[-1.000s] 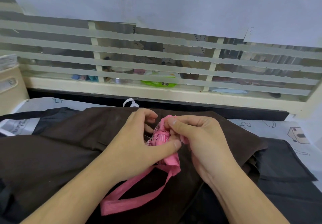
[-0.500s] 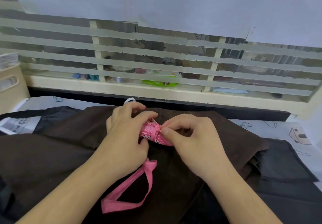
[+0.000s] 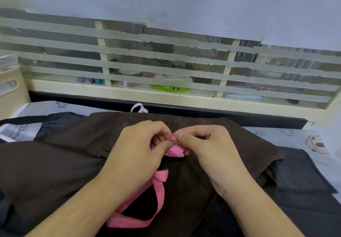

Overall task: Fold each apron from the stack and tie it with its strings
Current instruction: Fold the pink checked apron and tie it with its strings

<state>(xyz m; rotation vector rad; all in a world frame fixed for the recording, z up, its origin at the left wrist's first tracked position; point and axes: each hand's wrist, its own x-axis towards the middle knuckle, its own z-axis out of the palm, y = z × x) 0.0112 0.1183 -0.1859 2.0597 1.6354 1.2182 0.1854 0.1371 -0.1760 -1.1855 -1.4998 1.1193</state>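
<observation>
Both hands are lowering onto the cloth since a moment ago, and the pink bundle is now sitting pressed between them instead of being lifted. Left hand (image 3: 142, 150) is pinching the pink folded apron (image 3: 174, 149) with thumb and forefinger, while the right hand (image 3: 204, 144) is pinching the strap end at the bundle's top, so each grip is clamped on pink fabric. Trailing toward the viewer, a pink strap loop (image 3: 145, 205) is lying slack on the brown apron (image 3: 64, 163), which is spreading across darker aprons (image 3: 304, 190) on the desk (image 3: 287, 135). Judging by this, the tie is nearly being finished, and the remaining stack is waiting underneath.
</observation>
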